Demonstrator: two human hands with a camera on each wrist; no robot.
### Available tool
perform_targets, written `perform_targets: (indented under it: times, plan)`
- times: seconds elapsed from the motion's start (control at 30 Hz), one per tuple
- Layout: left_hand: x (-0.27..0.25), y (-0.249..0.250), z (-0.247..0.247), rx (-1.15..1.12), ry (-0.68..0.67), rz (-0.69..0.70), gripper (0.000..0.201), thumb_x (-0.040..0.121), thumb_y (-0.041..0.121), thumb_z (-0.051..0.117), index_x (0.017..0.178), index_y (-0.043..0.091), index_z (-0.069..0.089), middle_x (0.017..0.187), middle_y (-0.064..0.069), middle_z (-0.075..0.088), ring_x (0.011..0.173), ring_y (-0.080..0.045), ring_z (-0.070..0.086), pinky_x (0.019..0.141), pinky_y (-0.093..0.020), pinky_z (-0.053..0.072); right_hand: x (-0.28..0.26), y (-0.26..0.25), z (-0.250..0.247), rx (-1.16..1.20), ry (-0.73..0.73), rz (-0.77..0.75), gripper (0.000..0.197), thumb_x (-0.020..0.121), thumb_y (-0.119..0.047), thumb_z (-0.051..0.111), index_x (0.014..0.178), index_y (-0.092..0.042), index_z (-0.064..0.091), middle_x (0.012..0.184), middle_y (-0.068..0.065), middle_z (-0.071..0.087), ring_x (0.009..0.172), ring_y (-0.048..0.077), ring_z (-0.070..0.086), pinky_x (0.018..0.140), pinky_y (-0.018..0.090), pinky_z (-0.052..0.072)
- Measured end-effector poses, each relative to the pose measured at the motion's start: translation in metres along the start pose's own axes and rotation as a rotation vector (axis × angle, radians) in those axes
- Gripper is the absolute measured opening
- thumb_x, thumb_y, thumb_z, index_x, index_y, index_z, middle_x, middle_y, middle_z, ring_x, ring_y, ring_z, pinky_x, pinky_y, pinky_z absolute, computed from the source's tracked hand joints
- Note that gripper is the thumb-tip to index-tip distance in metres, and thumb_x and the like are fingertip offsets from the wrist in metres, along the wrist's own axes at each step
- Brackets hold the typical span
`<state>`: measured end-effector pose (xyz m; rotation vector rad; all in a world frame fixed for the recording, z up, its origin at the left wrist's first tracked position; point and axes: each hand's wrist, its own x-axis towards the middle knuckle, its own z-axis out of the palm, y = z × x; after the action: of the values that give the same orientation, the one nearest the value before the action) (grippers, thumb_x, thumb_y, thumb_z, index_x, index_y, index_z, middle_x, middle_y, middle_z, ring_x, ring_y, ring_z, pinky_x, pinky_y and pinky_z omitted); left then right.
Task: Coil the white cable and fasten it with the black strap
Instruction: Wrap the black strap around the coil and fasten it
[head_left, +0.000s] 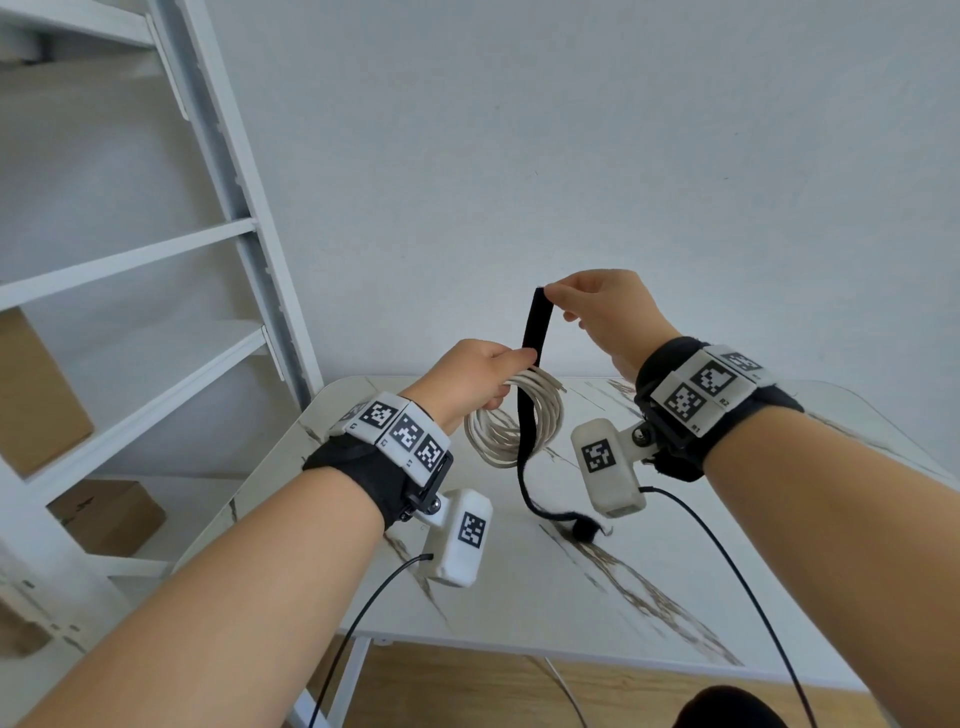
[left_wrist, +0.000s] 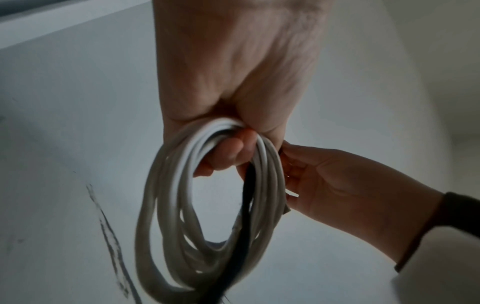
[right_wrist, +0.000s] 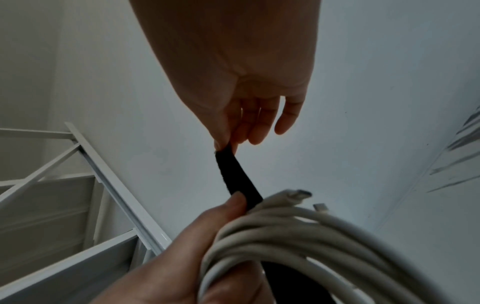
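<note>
My left hand (head_left: 480, 376) grips the top of the coiled white cable (head_left: 511, 428), which hangs above the marble table (head_left: 701, 571). The coil fills the left wrist view as white cable (left_wrist: 207, 216), with my fingers (left_wrist: 228, 152) curled through it. Two plug ends (right_wrist: 301, 194) stick out of the coil. The black strap (head_left: 532, 332) runs up from under my left thumb to my right hand (head_left: 597, 306), which pinches its top end. The strap's lower part passes through the coil and its curled tail (head_left: 584, 527) lies on the table. In the right wrist view the black strap (right_wrist: 236, 176) is stretched taut.
A white metal shelf rack (head_left: 223, 218) stands at the left, with cardboard boxes (head_left: 109, 512) on its low shelves. A plain white wall is behind the table. Black sensor wires (head_left: 727, 561) hang from both wrists over the table's front edge. Wood floor (head_left: 467, 686) shows below.
</note>
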<state>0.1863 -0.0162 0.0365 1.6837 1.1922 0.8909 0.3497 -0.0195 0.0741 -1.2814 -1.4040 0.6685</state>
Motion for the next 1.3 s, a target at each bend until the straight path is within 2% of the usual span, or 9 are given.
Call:
perform_targets:
  times: [0.2,0.27,0.4,0.5,0.67,0.77,0.97,1.17,1.3]
  plan:
    - [0.0,-0.001,0.001,-0.076,0.108,0.019,0.026,0.094,0.02,0.057,0.072,0.01,0.052,0.062,-0.001,0.029,0.05,-0.014,0.03,0.047,-0.02,0.029,0.001,0.011,0.003,-0.115,-0.008,-0.03,0.025,0.094,-0.029,0.056,0.106,-0.008,0.064,0.087,0.003,0.066,0.076,0.017,0.061,0.072,0.03,0.049]
    - [0.002,-0.002,-0.003,-0.115,0.195,0.009,0.018,0.093,0.019,0.057,0.079,0.008,0.057,0.059,-0.001,0.031,0.05,-0.015,0.029,0.048,-0.025,0.026,-0.004,0.016,0.004,-0.209,-0.011,-0.039,0.029,0.091,-0.036,0.059,0.094,-0.007,0.061,0.082,0.005,0.065,0.074,0.021,0.06,0.072,0.035,0.05]
    - [0.005,-0.005,-0.01,-0.169,0.332,-0.004,0.025,0.092,0.017,0.055,0.069,0.011,0.047,0.049,0.003,0.029,0.049,-0.017,0.026,0.05,-0.029,0.021,-0.025,0.02,0.009,-0.382,-0.252,-0.062,0.034,0.085,-0.039,0.068,0.065,-0.012,0.067,0.061,0.0,0.057,0.059,0.014,0.051,0.06,0.027,0.041]
    - [0.006,-0.004,-0.011,-0.174,0.403,-0.004,0.02,0.091,0.017,0.055,0.073,0.008,0.051,0.047,0.002,0.031,0.048,-0.018,0.027,0.05,-0.028,0.023,-0.034,0.024,0.02,-0.517,-0.356,-0.043,0.043,0.075,-0.046,0.076,0.075,-0.004,0.071,0.062,0.001,0.054,0.056,0.013,0.045,0.052,0.024,0.034]
    - [0.005,0.001,-0.012,-0.169,0.462,-0.007,0.025,0.091,0.018,0.053,0.068,0.009,0.05,0.04,0.004,0.032,0.045,-0.018,0.028,0.046,-0.025,0.025,-0.044,0.034,0.037,-0.665,-0.502,0.001,0.06,0.067,-0.06,0.075,0.078,-0.001,0.069,0.066,0.004,0.058,0.061,0.017,0.053,0.058,0.028,0.04]
    - [0.004,0.001,-0.012,-0.192,0.475,-0.004,0.029,0.091,0.017,0.053,0.063,0.011,0.047,0.039,0.005,0.03,0.046,-0.018,0.026,0.048,-0.026,0.024,-0.043,0.035,0.04,-0.596,-0.463,-0.027,0.03,0.074,-0.041,0.076,0.076,-0.011,0.074,0.077,0.006,0.07,0.072,0.022,0.064,0.063,0.03,0.049]
    - [0.003,0.0,-0.013,-0.22,0.48,-0.014,0.029,0.093,0.016,0.051,0.064,0.01,0.047,0.053,-0.005,0.033,0.047,-0.018,0.026,0.037,-0.017,0.021,-0.049,0.031,0.048,-0.68,-0.411,-0.024,0.048,0.072,-0.052,0.071,0.057,-0.009,0.056,0.055,0.001,0.048,0.052,0.017,0.044,0.051,0.028,0.033]
    - [0.003,-0.003,-0.017,-0.241,0.499,-0.008,0.03,0.089,0.014,0.053,0.061,0.011,0.046,0.04,0.006,0.03,0.048,-0.017,0.025,0.048,-0.026,0.023,-0.052,0.026,0.048,-0.601,-0.308,-0.084,0.018,0.084,-0.022,0.052,0.072,-0.008,0.053,0.064,0.004,0.051,0.063,0.024,0.046,0.053,0.029,0.033]
    - [0.004,-0.01,-0.023,-0.158,0.509,0.005,0.025,0.087,0.015,0.055,0.064,0.012,0.048,0.05,0.001,0.031,0.052,-0.019,0.027,0.053,-0.028,0.024,-0.04,0.017,0.036,-0.407,-0.154,-0.138,0.015,0.087,-0.021,0.044,0.081,-0.013,0.055,0.075,0.006,0.068,0.073,0.028,0.064,0.067,0.038,0.052]
